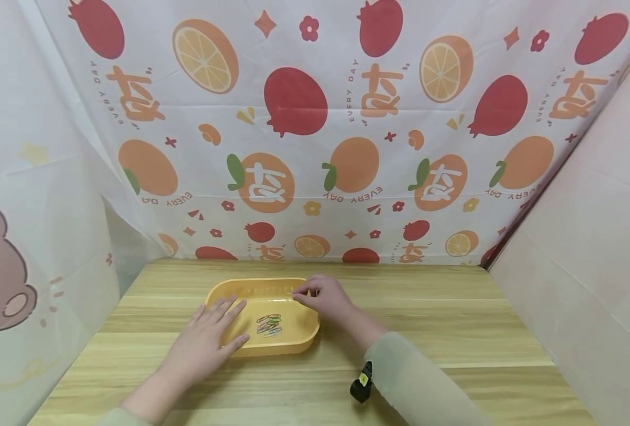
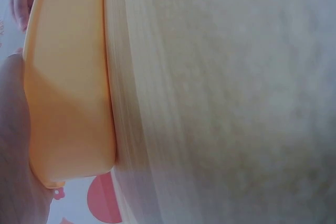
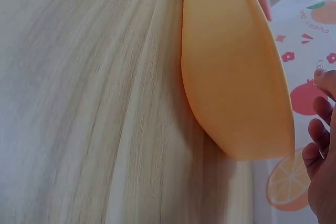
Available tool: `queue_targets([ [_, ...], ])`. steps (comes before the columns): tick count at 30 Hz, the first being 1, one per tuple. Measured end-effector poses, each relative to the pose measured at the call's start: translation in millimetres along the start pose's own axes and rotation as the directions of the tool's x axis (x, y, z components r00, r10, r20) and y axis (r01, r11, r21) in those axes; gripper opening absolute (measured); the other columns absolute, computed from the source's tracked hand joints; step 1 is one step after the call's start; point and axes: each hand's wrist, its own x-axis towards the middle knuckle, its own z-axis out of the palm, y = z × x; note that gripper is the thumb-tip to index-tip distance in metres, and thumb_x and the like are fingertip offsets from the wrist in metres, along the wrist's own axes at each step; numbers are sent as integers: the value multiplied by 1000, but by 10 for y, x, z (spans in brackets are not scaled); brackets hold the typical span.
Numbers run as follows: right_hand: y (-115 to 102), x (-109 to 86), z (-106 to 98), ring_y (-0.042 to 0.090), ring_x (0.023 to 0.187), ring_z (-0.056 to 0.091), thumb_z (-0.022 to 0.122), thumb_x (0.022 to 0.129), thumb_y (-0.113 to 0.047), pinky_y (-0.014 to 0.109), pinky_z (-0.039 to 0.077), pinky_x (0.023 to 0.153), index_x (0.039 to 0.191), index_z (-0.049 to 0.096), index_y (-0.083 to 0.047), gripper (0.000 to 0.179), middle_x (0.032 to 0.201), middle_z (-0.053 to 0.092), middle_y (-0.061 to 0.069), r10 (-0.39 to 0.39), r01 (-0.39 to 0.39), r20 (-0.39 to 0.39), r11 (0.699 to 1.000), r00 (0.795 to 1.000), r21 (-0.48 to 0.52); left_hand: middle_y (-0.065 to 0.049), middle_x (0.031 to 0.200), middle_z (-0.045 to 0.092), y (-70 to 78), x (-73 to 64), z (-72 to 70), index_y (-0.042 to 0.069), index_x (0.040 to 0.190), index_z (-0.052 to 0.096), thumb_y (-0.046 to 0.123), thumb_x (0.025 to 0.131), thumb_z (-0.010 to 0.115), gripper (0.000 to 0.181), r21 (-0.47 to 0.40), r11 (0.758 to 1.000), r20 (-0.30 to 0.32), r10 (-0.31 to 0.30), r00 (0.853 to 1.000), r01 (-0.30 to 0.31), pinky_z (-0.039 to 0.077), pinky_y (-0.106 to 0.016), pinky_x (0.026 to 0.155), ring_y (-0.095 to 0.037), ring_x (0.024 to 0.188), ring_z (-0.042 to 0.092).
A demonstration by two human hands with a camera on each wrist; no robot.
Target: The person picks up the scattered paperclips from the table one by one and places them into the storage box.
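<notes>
A shallow yellow tray [image 1: 299, 342] with rounded corners stands on the wooden table. On its floor lies a small cluster of coloured paper clips [image 1: 270, 325], green, red and pale ones among them. My left hand [image 1: 208, 337] lies over the tray's left end, its fingers spread and reaching inside the rim. Above the right end of the tray, my right hand [image 1: 322, 296] pinches a paper clip [image 3: 319, 64] between thumb and fingertip. In the right wrist view, that clip's looped wire end sticks out past the fingers.
Bare wood of the table [image 1: 426, 331] surrounds the tray. A fruit-patterned cloth [image 1: 346, 106] hangs behind the table's back edge, with pale cloths at both sides. A black strap [image 1: 361, 383] with a yellow tag sits at my right sleeve.
</notes>
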Motion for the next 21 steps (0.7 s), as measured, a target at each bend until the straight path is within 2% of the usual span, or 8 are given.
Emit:
queue_targets([
  [6,-71,45,70,6,73,51,73,91,-30,21,45,63,95,80,-23,10,78,61,-13,-43,44,16,999,999,-22,-11,156,39,9,4,-20,20,152,42,53,94,61,69,-3,1000,33,-18,999,18,18,-59,118,-38,143,33],
  [12,-150,131,185,2,70,50,73,92,-29,17,45,62,94,78,-22,9,79,61,-16,-79,88,66,985,995,-146,-11,157,38,6,12,-17,20,152,42,54,94,60,70,-4,1000,53,-25,998,26,17,-60,117,-38,144,31],
  [17,-203,223,307,1,71,51,72,92,-29,16,44,65,91,78,-22,9,78,61,-17,-71,108,129,946,989,-307,-10,156,39,-1,11,-9,19,152,43,53,94,61,70,-2,1000,43,-21,999,21,19,-60,117,-38,143,33],
  [21,-236,295,400,1,69,51,72,92,-29,17,46,66,89,78,-22,9,76,62,-17,-44,118,184,902,982,-416,-10,155,40,-2,7,-11,19,151,44,53,93,62,69,0,1000,32,-15,999,15,20,-60,116,-38,143,34],
])
